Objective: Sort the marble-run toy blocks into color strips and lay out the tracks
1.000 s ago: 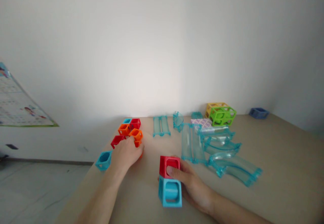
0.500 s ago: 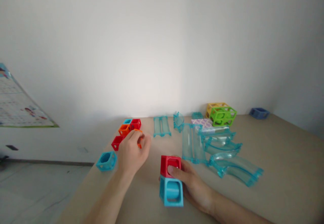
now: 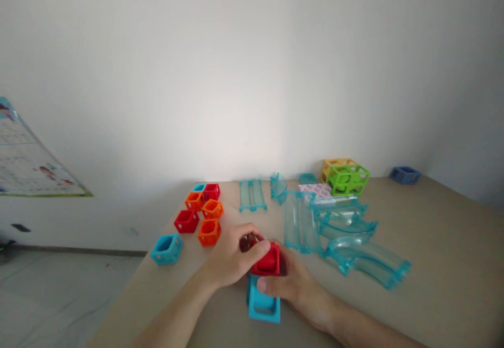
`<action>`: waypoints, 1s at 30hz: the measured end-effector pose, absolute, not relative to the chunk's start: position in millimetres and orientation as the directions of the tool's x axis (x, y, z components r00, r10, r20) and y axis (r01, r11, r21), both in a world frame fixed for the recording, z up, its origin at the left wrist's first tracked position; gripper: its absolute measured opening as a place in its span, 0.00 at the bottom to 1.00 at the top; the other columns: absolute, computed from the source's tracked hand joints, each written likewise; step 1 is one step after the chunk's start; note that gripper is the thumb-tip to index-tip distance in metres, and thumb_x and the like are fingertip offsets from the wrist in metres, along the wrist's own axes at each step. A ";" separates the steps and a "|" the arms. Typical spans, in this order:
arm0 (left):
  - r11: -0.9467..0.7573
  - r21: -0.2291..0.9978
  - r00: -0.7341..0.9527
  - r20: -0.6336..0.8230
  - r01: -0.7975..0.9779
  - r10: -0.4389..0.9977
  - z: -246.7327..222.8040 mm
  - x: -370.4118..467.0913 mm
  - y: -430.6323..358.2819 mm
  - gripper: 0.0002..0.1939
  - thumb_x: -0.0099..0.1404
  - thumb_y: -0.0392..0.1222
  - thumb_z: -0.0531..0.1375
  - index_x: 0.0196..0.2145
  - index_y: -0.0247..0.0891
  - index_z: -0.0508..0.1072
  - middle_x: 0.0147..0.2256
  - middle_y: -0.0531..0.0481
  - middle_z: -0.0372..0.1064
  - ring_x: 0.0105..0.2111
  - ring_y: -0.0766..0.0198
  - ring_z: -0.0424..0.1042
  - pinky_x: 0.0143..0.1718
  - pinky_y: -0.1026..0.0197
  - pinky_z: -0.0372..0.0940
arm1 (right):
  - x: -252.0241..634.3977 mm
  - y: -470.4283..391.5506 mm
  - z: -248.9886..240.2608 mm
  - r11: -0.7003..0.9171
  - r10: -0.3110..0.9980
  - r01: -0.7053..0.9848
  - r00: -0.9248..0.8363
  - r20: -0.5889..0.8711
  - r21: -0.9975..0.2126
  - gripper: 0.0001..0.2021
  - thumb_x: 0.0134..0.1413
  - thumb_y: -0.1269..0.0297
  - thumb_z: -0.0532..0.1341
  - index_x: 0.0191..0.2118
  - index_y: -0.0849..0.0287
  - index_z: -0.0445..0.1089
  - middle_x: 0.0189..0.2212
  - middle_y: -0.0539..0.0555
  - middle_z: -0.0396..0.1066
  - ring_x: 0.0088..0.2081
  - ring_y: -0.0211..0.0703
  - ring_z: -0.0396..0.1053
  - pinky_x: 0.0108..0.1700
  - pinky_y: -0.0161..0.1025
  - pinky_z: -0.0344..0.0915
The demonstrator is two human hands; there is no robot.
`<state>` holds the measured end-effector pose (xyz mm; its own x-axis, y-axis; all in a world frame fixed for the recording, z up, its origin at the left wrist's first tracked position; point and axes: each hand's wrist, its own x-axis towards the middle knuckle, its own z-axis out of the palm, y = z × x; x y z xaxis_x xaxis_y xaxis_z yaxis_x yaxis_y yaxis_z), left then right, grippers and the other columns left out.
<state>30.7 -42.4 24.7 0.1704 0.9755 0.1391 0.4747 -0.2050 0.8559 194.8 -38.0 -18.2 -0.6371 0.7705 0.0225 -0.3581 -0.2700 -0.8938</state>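
Observation:
A hollow red cube block (image 3: 269, 262) stands directly against the top of a hollow light-blue cube block (image 3: 263, 303), both in front of me. My right hand (image 3: 303, 285) grips the pair from the right, its thumb across the blue block's upper edge and its fingers behind, hidden. My left hand (image 3: 232, 256) is closed on the red block, with the thumb on top and the fingers curled over its far left side. Whether anything else sits inside the left fingers is hidden. Left of it lies an orange cube block (image 3: 209, 232) on the table.
More cube blocks lie at the left: an orange one (image 3: 212, 209), a red one (image 3: 186, 221) and a blue one (image 3: 167, 249). Clear teal track pieces (image 3: 301, 222) spread across the middle right. Green (image 3: 348, 180) and yellow frames stand by the wall, a dark-blue block (image 3: 405, 175) farther right.
My left hand has come from the orange blocks, right and nearer, onto the red block, uncovering those orange blocks. My right thumb has slid from the red block down to the blue one.

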 end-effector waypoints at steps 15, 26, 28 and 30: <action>-0.157 0.988 -0.115 0.157 0.015 0.981 28.6 12.3 -36.0 0.18 0.62 0.55 0.55 0.30 0.36 0.72 0.21 0.53 0.64 0.19 0.67 0.62 0.20 0.65 0.56 | 195.7 -36.8 -20.6 -0.433 0.681 -0.293 -0.725 -0.097 -0.853 0.37 0.32 0.65 0.76 0.52 0.58 0.62 0.35 0.53 0.74 0.31 0.39 0.70 0.30 0.34 0.65; 0.034 0.154 -0.045 0.068 0.988 0.997 37.0 -7.7 -41.8 0.17 0.60 0.53 0.55 0.22 0.39 0.72 0.26 0.45 0.73 0.31 0.54 0.72 0.31 0.58 0.58 | 193.8 -35.1 -23.2 -0.430 0.723 -0.330 -0.683 -0.101 -0.840 0.33 0.35 0.66 0.75 0.50 0.59 0.63 0.33 0.52 0.72 0.28 0.36 0.68 0.28 0.32 0.62; 0.092 0.103 -0.094 0.013 0.990 0.995 36.3 -10.0 -47.3 0.18 0.61 0.54 0.54 0.24 0.40 0.73 0.28 0.42 0.74 0.32 0.52 0.74 0.31 0.57 0.59 | 193.6 -35.3 -22.9 -0.433 0.722 -0.334 -0.684 -0.101 -0.837 0.33 0.35 0.66 0.75 0.50 0.59 0.64 0.33 0.52 0.73 0.28 0.36 0.68 0.28 0.32 0.62; 0.164 0.060 -0.161 -0.041 0.985 0.986 37.9 -14.3 -54.4 0.19 0.61 0.55 0.53 0.26 0.39 0.74 0.29 0.40 0.75 0.31 0.50 0.74 0.31 0.57 0.60 | 193.3 -35.4 -22.8 -0.435 0.723 -0.338 -0.683 -0.100 -0.835 0.33 0.34 0.67 0.75 0.50 0.59 0.64 0.33 0.52 0.73 0.29 0.36 0.69 0.29 0.32 0.62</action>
